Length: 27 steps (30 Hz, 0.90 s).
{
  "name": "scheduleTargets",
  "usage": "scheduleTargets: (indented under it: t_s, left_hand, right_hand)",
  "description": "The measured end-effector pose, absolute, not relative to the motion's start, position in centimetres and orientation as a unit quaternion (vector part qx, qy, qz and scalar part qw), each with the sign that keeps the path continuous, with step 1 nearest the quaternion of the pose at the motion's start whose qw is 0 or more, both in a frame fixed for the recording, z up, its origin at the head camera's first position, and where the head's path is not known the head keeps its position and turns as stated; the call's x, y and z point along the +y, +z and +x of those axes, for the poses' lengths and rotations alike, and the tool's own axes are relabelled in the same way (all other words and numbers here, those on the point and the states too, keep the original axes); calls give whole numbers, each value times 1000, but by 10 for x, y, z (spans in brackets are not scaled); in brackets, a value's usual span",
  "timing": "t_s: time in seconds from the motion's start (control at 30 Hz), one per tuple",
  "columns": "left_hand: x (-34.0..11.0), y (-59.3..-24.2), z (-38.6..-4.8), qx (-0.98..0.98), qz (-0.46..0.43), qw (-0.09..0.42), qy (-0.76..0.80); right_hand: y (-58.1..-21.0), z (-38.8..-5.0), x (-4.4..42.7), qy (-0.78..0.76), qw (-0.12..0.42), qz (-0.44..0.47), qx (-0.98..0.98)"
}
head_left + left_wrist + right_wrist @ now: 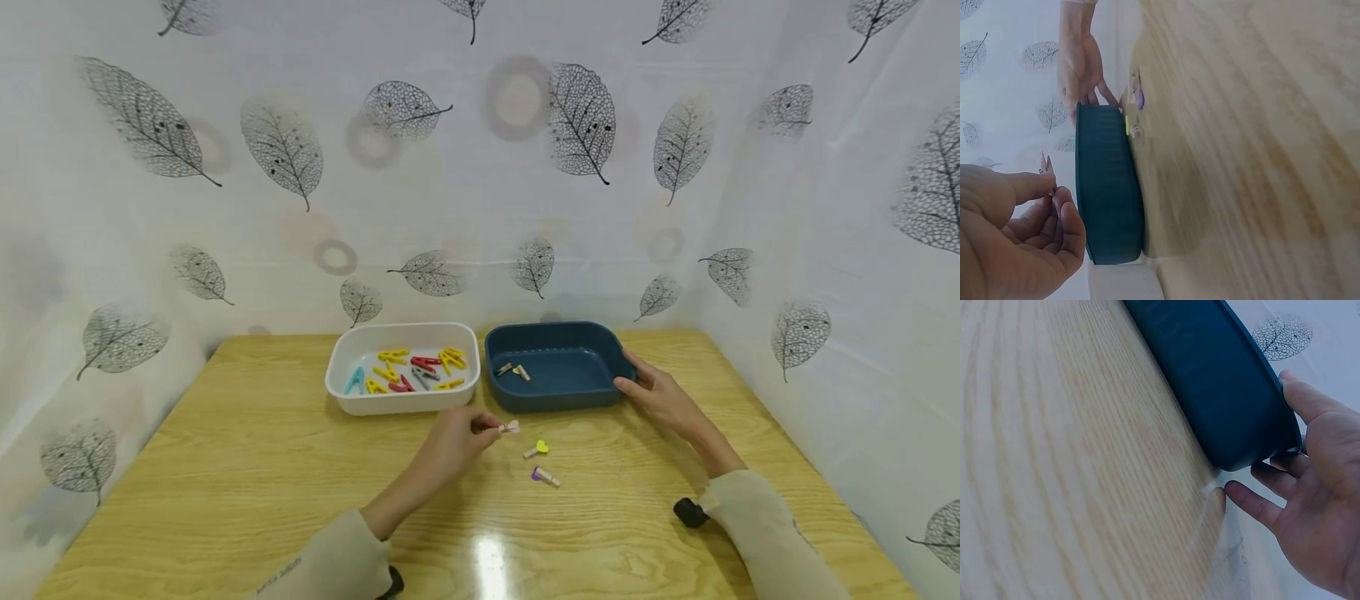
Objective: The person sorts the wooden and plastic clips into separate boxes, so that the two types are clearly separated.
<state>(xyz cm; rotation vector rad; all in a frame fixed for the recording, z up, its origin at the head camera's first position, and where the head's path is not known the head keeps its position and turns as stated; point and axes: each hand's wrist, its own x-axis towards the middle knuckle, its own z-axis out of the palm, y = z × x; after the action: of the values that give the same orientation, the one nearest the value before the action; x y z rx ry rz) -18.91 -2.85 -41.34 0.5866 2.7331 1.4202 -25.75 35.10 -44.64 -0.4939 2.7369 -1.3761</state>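
My left hand [459,442] pinches a small wooden clothespin with a pale pink decoration [513,427] between thumb and fingertips, just in front of the two basins. In the left wrist view that clothespin [1046,164] stands up from the fingertips. My right hand [663,402] holds the right end of the dark blue basin [555,402], thumb at its rim and fingers against its outer wall. Two small wooden clothespins [522,373] lie inside it at the left. On the table lie a clothespin with a yellow-green heart [541,447] and one with a purple decoration [547,477].
A white basin [405,405] stands left of the blue one, holding several plastic clips in yellow, red, grey and light blue [355,380]. Both rest on a wood-grain table [247,467]. Behind hangs a white curtain [465,192] printed with leaves.
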Motion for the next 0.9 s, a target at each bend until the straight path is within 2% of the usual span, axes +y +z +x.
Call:
scheduleTargets:
  t_s: [0.9]
  left_hand:
    - [0, -391, -221, 871, 155, -37, 465]
  right_hand:
    - [-451, -261, 354, -435, 15, -160, 886]
